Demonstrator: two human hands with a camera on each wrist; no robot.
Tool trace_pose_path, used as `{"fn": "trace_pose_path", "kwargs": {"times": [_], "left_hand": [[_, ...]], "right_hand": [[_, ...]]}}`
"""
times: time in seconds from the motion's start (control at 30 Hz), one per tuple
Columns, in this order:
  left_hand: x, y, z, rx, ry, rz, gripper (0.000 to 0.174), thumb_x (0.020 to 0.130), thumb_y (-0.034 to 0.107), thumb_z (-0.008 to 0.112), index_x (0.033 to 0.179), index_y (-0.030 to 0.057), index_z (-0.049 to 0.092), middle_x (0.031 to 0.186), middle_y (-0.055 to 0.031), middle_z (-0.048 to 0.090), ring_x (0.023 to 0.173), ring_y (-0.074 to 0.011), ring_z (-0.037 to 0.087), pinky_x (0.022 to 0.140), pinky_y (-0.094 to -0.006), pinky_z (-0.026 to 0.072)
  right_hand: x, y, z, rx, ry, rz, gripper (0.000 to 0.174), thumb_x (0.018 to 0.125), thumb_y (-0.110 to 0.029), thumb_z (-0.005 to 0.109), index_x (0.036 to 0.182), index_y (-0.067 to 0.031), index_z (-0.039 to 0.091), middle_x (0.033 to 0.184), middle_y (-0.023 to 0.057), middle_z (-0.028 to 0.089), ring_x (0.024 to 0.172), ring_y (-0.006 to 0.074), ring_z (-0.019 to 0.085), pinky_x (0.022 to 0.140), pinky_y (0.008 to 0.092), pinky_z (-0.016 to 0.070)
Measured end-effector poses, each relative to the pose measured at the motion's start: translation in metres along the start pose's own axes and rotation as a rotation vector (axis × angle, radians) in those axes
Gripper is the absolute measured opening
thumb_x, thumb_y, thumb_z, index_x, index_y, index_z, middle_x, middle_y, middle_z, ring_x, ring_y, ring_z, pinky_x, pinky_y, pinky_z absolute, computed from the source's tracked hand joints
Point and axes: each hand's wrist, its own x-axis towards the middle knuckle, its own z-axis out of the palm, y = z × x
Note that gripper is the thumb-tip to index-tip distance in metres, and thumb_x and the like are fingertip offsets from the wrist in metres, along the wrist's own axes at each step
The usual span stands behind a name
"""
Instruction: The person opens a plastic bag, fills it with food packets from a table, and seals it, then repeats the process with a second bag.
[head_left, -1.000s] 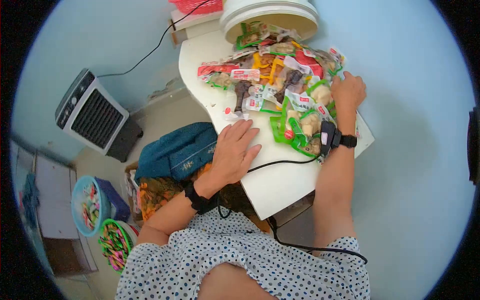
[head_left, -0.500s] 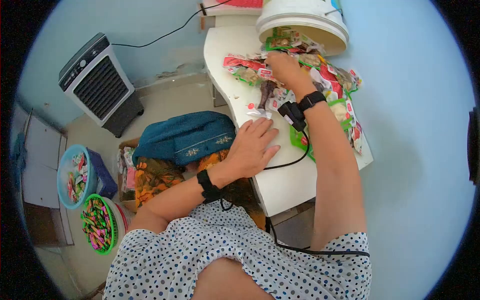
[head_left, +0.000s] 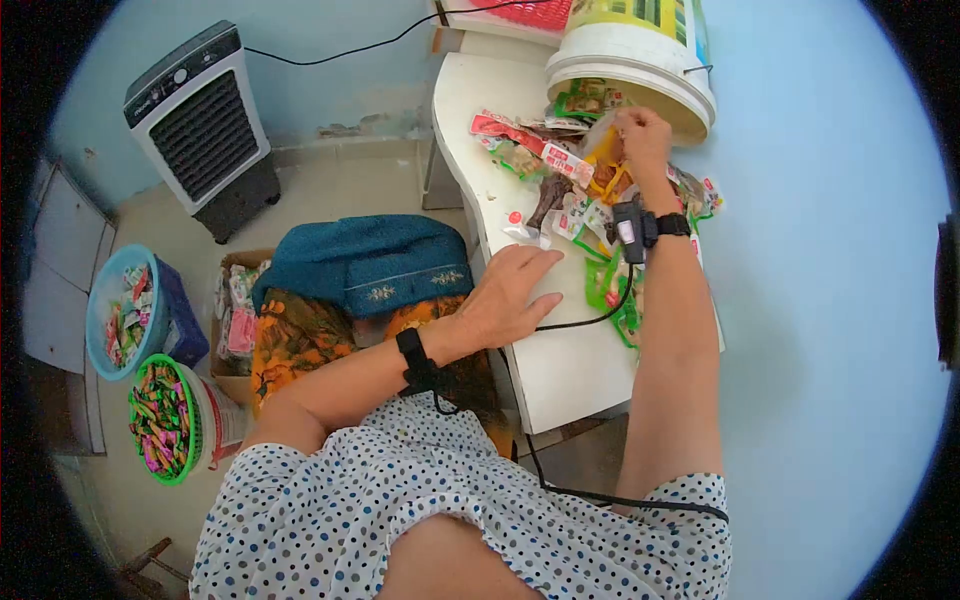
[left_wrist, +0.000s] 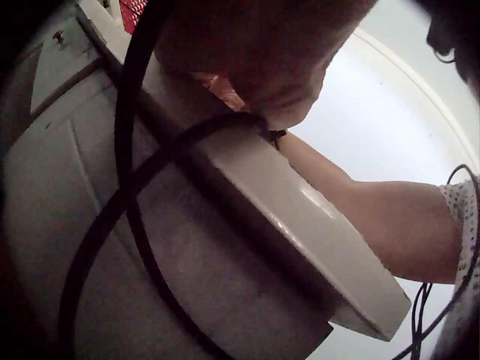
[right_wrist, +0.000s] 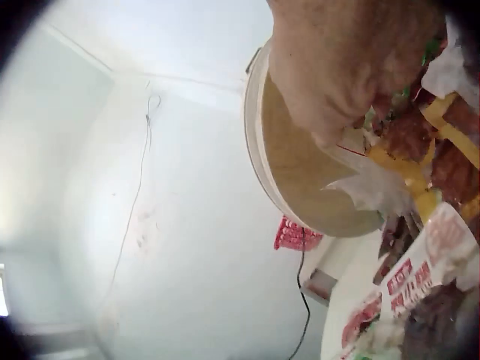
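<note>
L hand (head_left: pixel 508 300) released, on tbl (head_left: pixel 575 385); R hand (head_left: pixel 645 140) grasping yellow pkt (head_left: pixel 606 176) nr bucket (head_left: pixel 628 52).

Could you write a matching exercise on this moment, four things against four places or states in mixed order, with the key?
1. Bucket
2. Left hand
3. Towel
4. Cooler

A. Teal, over orange-patterned cloth
B. On the floor, with a dark slatted front
C. Tipped over, mouth towards the packets
D. At the edge of the white table, fingers extended

Right pairs: 1-C, 2-D, 3-A, 4-B
</note>
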Motion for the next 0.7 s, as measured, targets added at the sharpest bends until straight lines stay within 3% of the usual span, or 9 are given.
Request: {"fn": "trace_pose_path", "kwargs": {"times": [0.1,0.17,0.27,0.3,0.4,0.63,0.7], "left_hand": [[0.012,0.003,-0.005,-0.112,0.028,-0.098,0.053,0.083,0.014,0.068,0.132,0.0012,0.05,0.112,-0.0214,0.057,0.109,-0.0366,0.054,0.097,-0.0432,0.0432],[0.021,0.004,-0.012,-0.129,0.049,-0.147,0.051,0.082,0.011,0.068,0.129,-0.0002,0.051,0.107,-0.0213,0.055,0.104,-0.0367,0.055,0.092,-0.0415,0.0455],[0.029,-0.013,-0.014,-0.026,0.102,-0.077,0.049,0.082,0.01,0.068,0.126,-0.001,0.052,0.113,-0.0218,0.053,0.106,-0.0374,0.054,0.094,-0.0418,0.0449],[0.03,-0.017,-0.015,0.002,0.09,-0.055,0.048,0.082,0.01,0.068,0.126,-0.0015,0.053,0.123,-0.0233,0.05,0.114,-0.0392,0.052,0.1,-0.0427,0.0432],[0.029,-0.031,-0.007,0.073,0.073,-0.054,0.047,0.083,0.009,0.067,0.126,-0.0021,0.052,0.132,-0.0251,0.048,0.124,-0.0414,0.047,0.106,-0.0435,0.04],[0.05,-0.049,-0.007,0.061,-0.113,-0.046,0.044,0.086,0.009,0.063,0.127,-0.0044,0.052,0.138,-0.0267,0.046,0.128,-0.0419,0.046,0.109,-0.0433,0.0383],[0.053,-0.058,-0.008,0.029,-0.149,-0.038,0.043,0.087,0.009,0.062,0.127,-0.0045,0.052,0.14,-0.0265,0.046,0.129,-0.0414,0.046,0.109,-0.043,0.0382]], "right_hand": [[0.007,-0.012,-0.024,0.383,0.044,0.16,0.016,0.087,-0.013,0.064,0.092,0.001,0.072,0.082,0.0077,0.07,0.062,0.0165,0.063,0.061,0.0299,0.0527],[0.009,-0.021,-0.032,0.48,0.126,0.18,0.016,0.089,-0.012,0.064,0.093,0.0019,0.071,0.08,0.0054,0.068,0.062,0.012,0.06,0.056,0.0262,0.0501],[0.006,-0.036,-0.039,0.519,0.176,0.185,0.016,0.091,-0.012,0.064,0.095,0.0025,0.069,0.079,0.0046,0.066,0.061,0.01,0.059,0.051,0.0233,0.0481],[0.004,-0.04,-0.041,0.515,0.179,0.182,0.016,0.091,-0.012,0.063,0.095,0.0025,0.069,0.079,0.0047,0.066,0.06,0.0101,0.059,0.05,0.0229,0.0478],[-0.005,-0.061,-0.048,0.563,0.189,0.143,0.016,0.092,-0.013,0.063,0.095,0.0022,0.067,0.078,0.0043,0.065,0.057,0.0096,0.058,0.051,0.0237,0.049],[0.011,-0.121,-0.095,0.52,0.627,-0.201,0.015,0.093,-0.013,0.063,0.091,0.0022,0.065,0.075,0.0037,0.065,0.069,0.0093,0.062,0.062,0.0228,0.0501],[0.002,-0.161,-0.113,0.622,0.623,-0.201,0.015,0.093,-0.013,0.064,0.091,0.0021,0.065,0.077,0.0043,0.065,0.071,0.0097,0.062,0.065,0.0237,0.0504]]}}
